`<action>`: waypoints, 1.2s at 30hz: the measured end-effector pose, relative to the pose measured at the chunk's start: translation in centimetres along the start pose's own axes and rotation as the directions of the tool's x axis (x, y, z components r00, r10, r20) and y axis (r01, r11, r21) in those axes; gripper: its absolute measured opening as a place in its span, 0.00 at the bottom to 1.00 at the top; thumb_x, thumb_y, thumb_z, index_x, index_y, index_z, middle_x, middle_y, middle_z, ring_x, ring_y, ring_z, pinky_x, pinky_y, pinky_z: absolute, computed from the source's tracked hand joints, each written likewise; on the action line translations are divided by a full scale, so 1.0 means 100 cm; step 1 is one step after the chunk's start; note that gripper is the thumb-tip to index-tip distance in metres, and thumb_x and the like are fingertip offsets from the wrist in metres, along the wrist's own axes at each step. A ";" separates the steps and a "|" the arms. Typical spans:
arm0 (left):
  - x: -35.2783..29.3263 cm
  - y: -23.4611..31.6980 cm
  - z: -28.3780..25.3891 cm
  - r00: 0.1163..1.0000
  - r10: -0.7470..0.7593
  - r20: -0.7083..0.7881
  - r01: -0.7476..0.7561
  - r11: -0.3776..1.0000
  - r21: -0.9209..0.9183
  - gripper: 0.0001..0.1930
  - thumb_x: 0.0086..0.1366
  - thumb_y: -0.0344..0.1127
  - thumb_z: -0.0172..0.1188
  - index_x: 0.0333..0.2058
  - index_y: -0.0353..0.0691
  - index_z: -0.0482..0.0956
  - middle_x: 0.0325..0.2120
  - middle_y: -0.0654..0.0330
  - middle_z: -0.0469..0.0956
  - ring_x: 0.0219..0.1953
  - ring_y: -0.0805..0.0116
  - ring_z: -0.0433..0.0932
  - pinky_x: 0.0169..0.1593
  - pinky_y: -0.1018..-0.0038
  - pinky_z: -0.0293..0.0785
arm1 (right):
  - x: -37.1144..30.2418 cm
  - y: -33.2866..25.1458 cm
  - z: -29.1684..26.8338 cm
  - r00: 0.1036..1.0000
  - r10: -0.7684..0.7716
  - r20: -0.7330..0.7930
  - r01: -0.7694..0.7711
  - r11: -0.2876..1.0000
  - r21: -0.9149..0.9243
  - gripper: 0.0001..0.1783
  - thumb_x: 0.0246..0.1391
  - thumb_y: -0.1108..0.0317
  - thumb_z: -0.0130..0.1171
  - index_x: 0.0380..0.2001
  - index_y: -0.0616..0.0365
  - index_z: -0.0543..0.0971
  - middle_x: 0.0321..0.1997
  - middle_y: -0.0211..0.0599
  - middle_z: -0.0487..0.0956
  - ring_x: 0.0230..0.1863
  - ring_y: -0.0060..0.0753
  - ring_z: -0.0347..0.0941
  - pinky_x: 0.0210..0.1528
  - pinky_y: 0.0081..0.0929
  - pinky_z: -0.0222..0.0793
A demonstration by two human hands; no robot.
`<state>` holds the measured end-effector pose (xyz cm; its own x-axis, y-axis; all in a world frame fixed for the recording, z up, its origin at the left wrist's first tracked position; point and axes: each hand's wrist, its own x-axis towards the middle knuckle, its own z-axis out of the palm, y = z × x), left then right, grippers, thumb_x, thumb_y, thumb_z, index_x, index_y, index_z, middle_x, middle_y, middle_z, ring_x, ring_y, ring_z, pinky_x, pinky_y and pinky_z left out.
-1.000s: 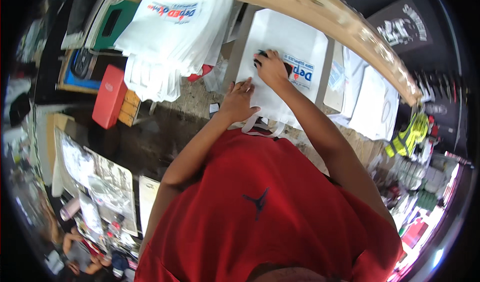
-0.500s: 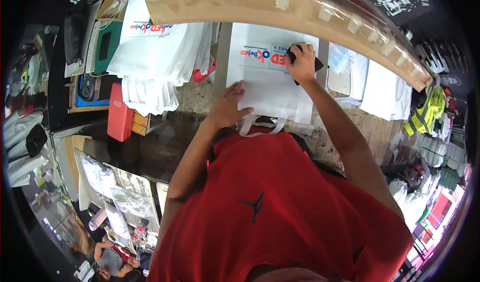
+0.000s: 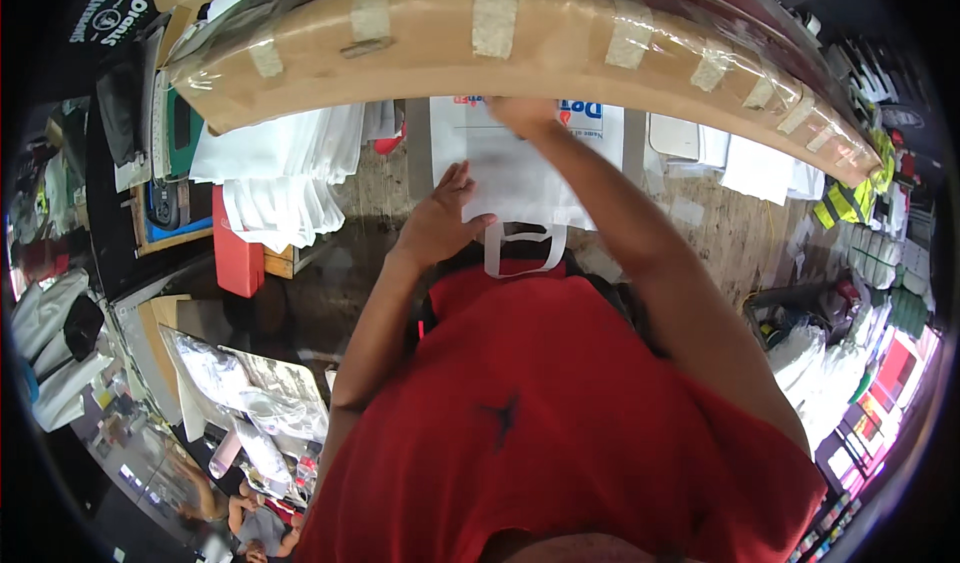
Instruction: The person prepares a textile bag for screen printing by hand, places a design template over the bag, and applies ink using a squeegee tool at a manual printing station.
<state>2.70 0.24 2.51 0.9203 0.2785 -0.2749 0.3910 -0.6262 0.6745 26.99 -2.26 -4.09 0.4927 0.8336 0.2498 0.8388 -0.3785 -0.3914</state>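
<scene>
A white bag with red and blue print (image 3: 510, 183) lies flat before me, its looped handle (image 3: 525, 250) hanging toward my red shirt. My left hand (image 3: 440, 218) rests at the bag's left edge, fingers stretched out and apart, holding nothing. Across the bag reaches my right arm, and my right hand (image 3: 527, 115) is over its upper, printed part. That hand is smeared by motion, and the cardboard in front hides part of it. Whether anything is in its fingers cannot be made out.
A long taped cardboard box (image 3: 430, 53) spans the view above the bag. Stacked white bags (image 3: 285, 178) lie to the left, near a red case (image 3: 236, 253). More white sheets (image 3: 770, 163) are at right, by a yellow vest (image 3: 845, 203). Another person (image 3: 262, 523) is at lower left.
My right hand has swept left across the bag; the black block it gripped earlier no longer shows. My left hand stays by the bag's edge. The cardboard box now covers more of the bag.
</scene>
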 end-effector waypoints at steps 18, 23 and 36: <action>-0.016 0.010 -0.006 0.997 0.055 -0.053 -0.068 0.951 -0.302 0.28 0.63 0.46 0.66 0.55 0.30 0.75 0.54 0.44 0.77 0.56 0.49 0.76 0.59 0.64 0.72 | 0.030 -0.084 0.053 0.969 -0.166 0.181 0.145 0.982 0.123 0.23 0.56 0.59 0.56 0.55 0.51 0.75 0.50 0.44 0.78 0.48 0.51 0.75 0.48 0.49 0.72; 0.002 0.018 -0.009 0.983 0.149 0.109 -0.106 0.938 -0.330 0.28 0.64 0.47 0.65 0.55 0.32 0.75 0.53 0.46 0.78 0.55 0.51 0.77 0.58 0.64 0.74 | 0.019 0.003 0.066 0.962 -0.249 -0.112 0.230 0.960 -0.158 0.17 0.57 0.52 0.56 0.46 0.46 0.80 0.43 0.36 0.81 0.45 0.45 0.76 0.50 0.45 0.72; -0.021 0.011 -0.002 0.998 -0.055 0.012 0.053 0.850 -0.525 0.24 0.63 0.42 0.67 0.53 0.36 0.77 0.48 0.50 0.81 0.48 0.58 0.81 0.50 0.66 0.77 | -0.026 0.038 -0.044 0.985 -0.155 -0.077 0.142 0.978 -0.150 0.16 0.52 0.57 0.58 0.43 0.46 0.83 0.41 0.40 0.82 0.43 0.50 0.77 0.46 0.52 0.72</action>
<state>1.23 -0.88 4.00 0.8974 0.3041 -0.3197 0.3728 -0.1351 0.9180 29.88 -7.65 -2.38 0.3735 0.8484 0.3751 0.9254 -0.3126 -0.2144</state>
